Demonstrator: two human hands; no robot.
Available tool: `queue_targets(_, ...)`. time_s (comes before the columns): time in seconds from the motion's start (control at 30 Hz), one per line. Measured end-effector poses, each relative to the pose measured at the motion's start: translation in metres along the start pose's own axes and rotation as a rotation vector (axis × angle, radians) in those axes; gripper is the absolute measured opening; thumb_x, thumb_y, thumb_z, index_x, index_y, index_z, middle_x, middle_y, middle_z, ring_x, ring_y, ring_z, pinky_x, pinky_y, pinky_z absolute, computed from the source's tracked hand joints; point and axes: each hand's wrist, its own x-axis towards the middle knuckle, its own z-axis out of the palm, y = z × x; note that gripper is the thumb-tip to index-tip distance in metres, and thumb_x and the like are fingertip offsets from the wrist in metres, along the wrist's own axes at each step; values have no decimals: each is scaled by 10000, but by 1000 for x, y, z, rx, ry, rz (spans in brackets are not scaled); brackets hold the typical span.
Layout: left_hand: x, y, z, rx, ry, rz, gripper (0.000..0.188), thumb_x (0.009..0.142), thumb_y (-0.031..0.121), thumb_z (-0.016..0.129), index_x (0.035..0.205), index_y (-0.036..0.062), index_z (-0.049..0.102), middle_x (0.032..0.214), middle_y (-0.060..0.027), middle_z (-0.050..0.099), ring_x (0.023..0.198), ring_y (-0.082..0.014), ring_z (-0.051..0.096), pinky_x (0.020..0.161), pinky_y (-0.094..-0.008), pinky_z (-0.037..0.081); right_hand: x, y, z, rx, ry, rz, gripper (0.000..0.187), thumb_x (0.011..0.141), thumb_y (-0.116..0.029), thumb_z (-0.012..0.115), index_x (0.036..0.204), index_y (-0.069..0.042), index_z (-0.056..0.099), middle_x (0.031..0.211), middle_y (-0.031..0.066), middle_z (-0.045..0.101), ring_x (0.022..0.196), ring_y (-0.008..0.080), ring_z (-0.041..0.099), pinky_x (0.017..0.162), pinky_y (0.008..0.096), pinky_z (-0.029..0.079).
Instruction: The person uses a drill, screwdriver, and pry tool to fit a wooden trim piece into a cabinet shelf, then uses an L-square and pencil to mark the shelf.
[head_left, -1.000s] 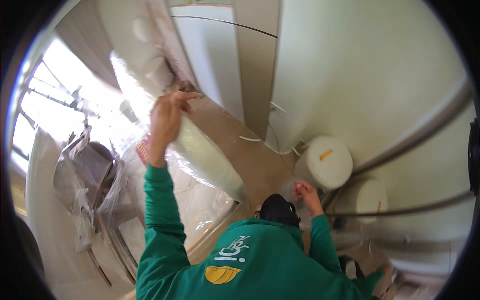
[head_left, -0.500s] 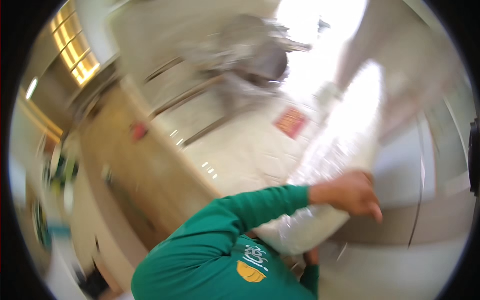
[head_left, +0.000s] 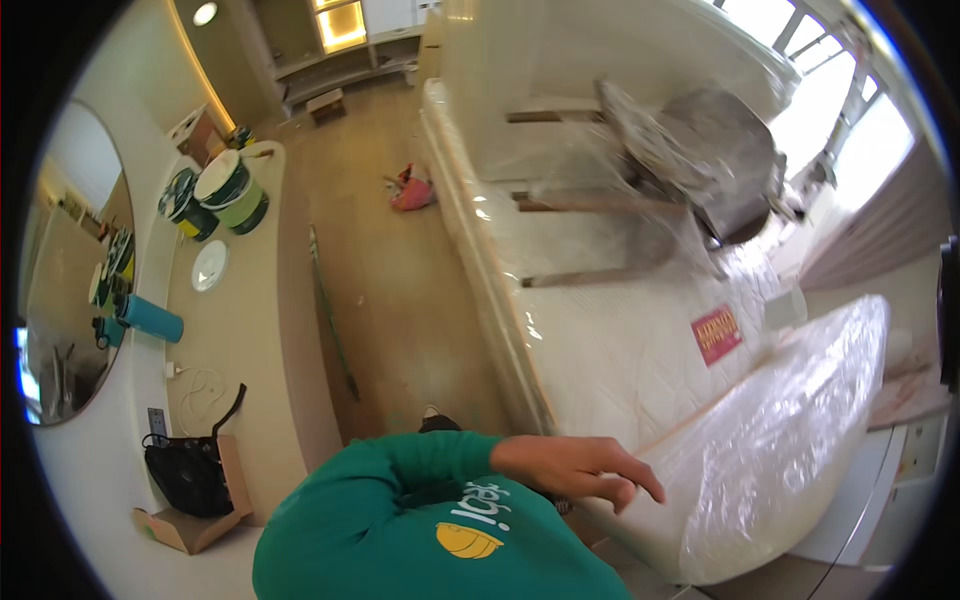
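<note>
My left hand (head_left: 585, 470) reaches across in front of my green shirt. Its index finger and thumb are stretched out and apart, and nothing shows in its grasp. The fingertips come close to the edge of a large white padded panel (head_left: 790, 430) wrapped in shiny clear plastic; whether they touch it I cannot tell. The panel stands tilted beside the bed mattress (head_left: 600, 350), which is plastic-covered too and bears a red label (head_left: 717, 335). My right hand is hidden, apparently behind my body or the panel.
A plastic-wrapped chair (head_left: 735, 150) lies on the mattress, legs pointing left. Along the left runs a long counter (head_left: 250, 330) with paint buckets (head_left: 232, 190), a blue bottle (head_left: 155, 318) and a black bag (head_left: 190, 475). On the floor are a green pole (head_left: 333, 315) and a red bag (head_left: 410, 190).
My view has swung, so the counter and floor now show more fully. My left hand has drawn back from over the wrapped panel toward its near edge. The right hand has gone out of sight.
</note>
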Motion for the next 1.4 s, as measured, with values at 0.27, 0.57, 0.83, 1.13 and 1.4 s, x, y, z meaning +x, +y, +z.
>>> queue_targets(0.27,-166,70,-123,157,686,159,760,1045,673,388,1356,27,642,879,-70,667,861,-179,637,868,-348,490,45,-155,80,-200,-146,9,331,998,-341,575,1065,-31,669,896,111,717,769,227,719,605,371,609)
queue_targets(0.57,-230,125,-229,298,856,-18,773,1057,669,338,1292,21,687,876,-74,652,879,-193,632,865,-343,484,148,-435,293,-559,-192,-435,349,985,-315,551,917,-1,687,737,65,660,651,179,619,597,342,503)
queue_targets(0.83,-291,154,-323,406,1238,-197,638,1119,498,343,1193,7,744,924,-93,655,918,-199,613,882,-328,470,110,-662,576,-549,-833,-686,384,1030,-278,580,1271,11,655,962,56,687,834,166,672,730,315,532)
queue_targets(1.13,-364,202,-487,453,1291,-299,564,1117,458,382,1290,18,691,912,-92,655,887,-217,623,848,-345,493,240,-735,626,-652,-597,-367,392,1032,-373,594,1199,-26,665,946,59,682,820,160,674,669,308,520)
queue_targets(1.4,-451,295,-672,568,1263,-298,572,1107,474,416,1350,16,658,927,-97,693,923,-209,639,901,-344,497,311,-810,641,-734,-278,-374,338,1000,-359,587,1091,-45,670,901,57,686,714,165,660,574,317,504)
